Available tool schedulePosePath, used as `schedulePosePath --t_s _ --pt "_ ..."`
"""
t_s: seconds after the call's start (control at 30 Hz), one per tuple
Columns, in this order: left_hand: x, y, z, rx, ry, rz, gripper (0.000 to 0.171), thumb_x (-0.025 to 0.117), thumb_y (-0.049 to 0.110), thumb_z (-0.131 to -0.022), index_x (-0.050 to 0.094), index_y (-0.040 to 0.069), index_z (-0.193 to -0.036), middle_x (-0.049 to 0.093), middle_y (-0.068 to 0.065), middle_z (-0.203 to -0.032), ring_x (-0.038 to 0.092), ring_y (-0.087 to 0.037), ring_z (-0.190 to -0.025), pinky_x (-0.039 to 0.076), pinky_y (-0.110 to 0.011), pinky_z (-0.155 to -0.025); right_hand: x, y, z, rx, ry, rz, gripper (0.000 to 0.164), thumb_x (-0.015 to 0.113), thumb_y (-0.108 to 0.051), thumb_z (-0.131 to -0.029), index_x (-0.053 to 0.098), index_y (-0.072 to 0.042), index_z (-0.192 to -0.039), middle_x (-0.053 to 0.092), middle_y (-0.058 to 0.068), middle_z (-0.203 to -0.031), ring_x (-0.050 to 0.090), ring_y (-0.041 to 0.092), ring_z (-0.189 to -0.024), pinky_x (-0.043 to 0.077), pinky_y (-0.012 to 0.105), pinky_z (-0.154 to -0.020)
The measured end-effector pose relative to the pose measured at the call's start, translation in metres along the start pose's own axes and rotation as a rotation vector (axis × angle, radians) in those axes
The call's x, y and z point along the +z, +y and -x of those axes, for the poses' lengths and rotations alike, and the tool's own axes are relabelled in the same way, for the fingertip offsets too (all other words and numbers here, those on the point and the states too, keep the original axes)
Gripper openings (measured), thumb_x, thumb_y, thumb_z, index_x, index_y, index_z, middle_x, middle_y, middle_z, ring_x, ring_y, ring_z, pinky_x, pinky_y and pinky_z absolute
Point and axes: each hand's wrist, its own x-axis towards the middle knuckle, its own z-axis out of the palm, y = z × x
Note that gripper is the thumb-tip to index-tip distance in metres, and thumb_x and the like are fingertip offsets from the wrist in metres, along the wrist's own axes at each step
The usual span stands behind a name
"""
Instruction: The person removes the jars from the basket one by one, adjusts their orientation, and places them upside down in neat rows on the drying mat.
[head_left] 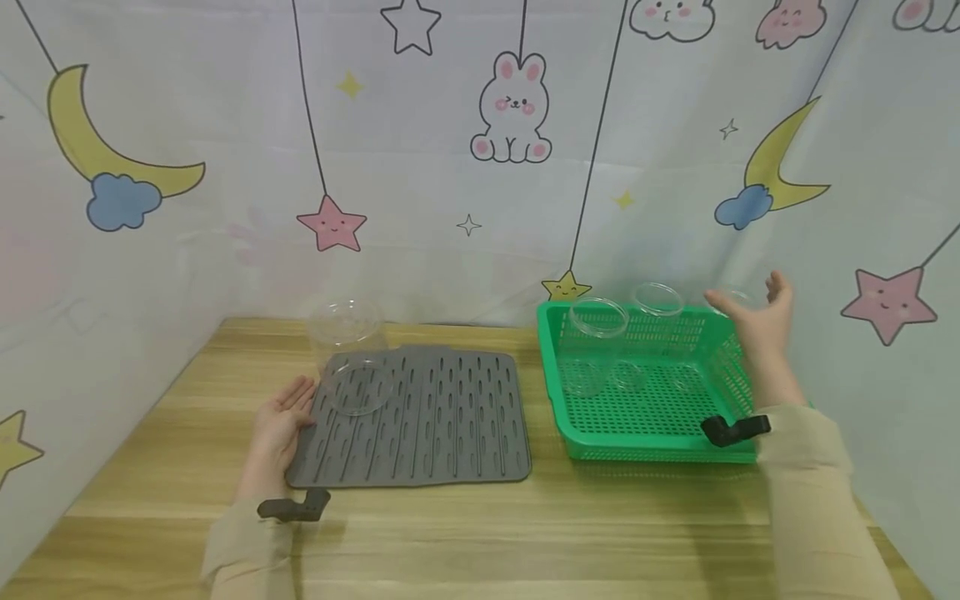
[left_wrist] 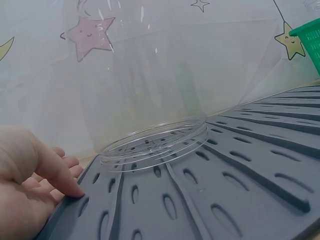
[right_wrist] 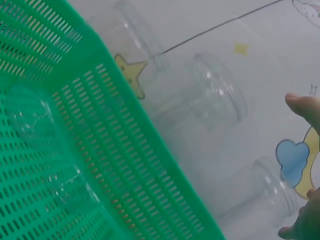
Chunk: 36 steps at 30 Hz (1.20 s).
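Apart, left hand [head_left: 277, 423] low, right hand [head_left: 763, 333] raised

Left hand [head_left: 277, 427] is low and relaxed, right hand [head_left: 763, 327] raised and spread wide.

No text, label, brand, number or sign can be read in any of the three views — not on the backdrop [head_left: 435, 183], which is printed with drawings [head_left: 512, 108], nor on the green basket [head_left: 660, 446], the grey mat [head_left: 450, 433] or the wooden surface [head_left: 540, 533]. The large clear container [head_left: 351, 358] and the clear jars [head_left: 598, 317] bear nothing legible — nor do the black wrist pieces [head_left: 292, 507].
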Motion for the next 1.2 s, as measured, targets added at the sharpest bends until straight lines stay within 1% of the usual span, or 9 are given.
schedulePosePath --t_s 0.1,0.23,0.47,0.63,0.77,0.87,1.1,1.2 --pt "0.000 0.000 0.000 0.003 -0.001 0.001 0.083 0.029 -0.026 -0.082 0.002 0.000 -0.155 0.006 -0.017 -0.164 0.011 -0.027 -0.152 0.015 -0.028 -0.124 -0.002 0.008 -0.004 0.046 -0.028 0.033 0.107 0.074 -0.033 -0.085 -0.005 -0.026 -0.157 -0.001 -0.003 -0.166 0.001 0.016 -0.153 0.012 0.036 -0.127" --pt "-0.001 0.000 0.001 0.003 0.000 -0.001 0.083 0.029 -0.026 -0.082 0.003 0.000 -0.155 0.007 -0.018 -0.164 0.011 -0.027 -0.152 0.015 -0.028 -0.124 -0.005 0.015 -0.008 0.088 -0.059 0.083 0.114 0.076 -0.035 -0.083 -0.011 -0.024 -0.156 -0.003 0.003 -0.166 0.001 0.021 -0.153 0.014 0.040 -0.126" --pt "-0.001 0.000 0.002 0.016 0.003 -0.023 0.083 0.029 -0.025 -0.080 0.003 0.000 -0.155 0.007 -0.019 -0.164 0.012 -0.028 -0.151 0.016 -0.028 -0.124 -0.008 0.024 -0.015 0.143 -0.143 0.172 0.118 0.073 -0.039 -0.084 -0.017 -0.014 -0.155 -0.010 0.014 -0.164 -0.001 0.034 -0.152 0.014 0.047 -0.125" --pt "-0.001 0.000 0.001 0.022 0.004 -0.029 0.083 0.030 -0.024 -0.080 0.004 0.000 -0.155 0.007 -0.019 -0.163 0.013 -0.028 -0.151 0.017 -0.027 -0.124 -0.009 0.032 -0.020 0.150 -0.219 0.242 0.114 0.071 -0.039 -0.087 -0.015 -0.005 -0.154 -0.009 0.021 -0.163 0.000 0.043 -0.150 0.018 0.055 -0.123" --pt "0.000 0.000 0.000 0.020 0.006 -0.027 0.083 0.030 -0.024 -0.080 0.003 -0.001 -0.155 0.007 -0.020 -0.163 0.012 -0.028 -0.151 0.017 -0.027 -0.123 -0.010 0.036 -0.024 0.176 -0.254 0.255 0.113 0.070 -0.039 -0.088 -0.014 -0.005 -0.155 -0.011 0.023 -0.162 0.001 0.047 -0.148 0.020 0.058 -0.121" --pt "0.000 0.000 0.000 0.016 0.007 -0.020 0.083 0.029 -0.025 -0.080 0.003 -0.001 -0.155 0.007 -0.019 -0.163 0.012 -0.028 -0.151 0.017 -0.027 -0.123 -0.011 0.037 -0.025 0.196 -0.264 0.244 0.111 0.070 -0.038 -0.088 -0.012 -0.007 -0.156 -0.010 0.021 -0.162 0.003 0.047 -0.148 0.022 0.059 -0.120" --pt "0.001 0.000 0.001 0.013 0.005 -0.015 0.083 0.028 -0.026 -0.081 0.003 -0.001 -0.155 0.007 -0.019 -0.163 0.012 -0.028 -0.151 0.016 -0.027 -0.124 -0.010 0.047 -0.027 0.194 -0.254 0.212 0.104 0.072 -0.036 -0.088 0.000 -0.005 -0.156 0.000 0.021 -0.163 0.015 0.048 -0.145 0.026 0.058 -0.118" --pt "0.000 0.000 0.001 0.015 0.006 -0.020 0.083 0.029 -0.026 -0.081 0.003 -0.001 -0.155 0.007 -0.019 -0.163 0.012 -0.028 -0.151 0.016 -0.027 -0.124 -0.010 0.049 -0.028 0.203 -0.250 0.211 0.102 0.071 -0.036 -0.088 0.003 -0.006 -0.157 0.001 0.021 -0.163 0.017 0.048 -0.145 0.027 0.059 -0.118"
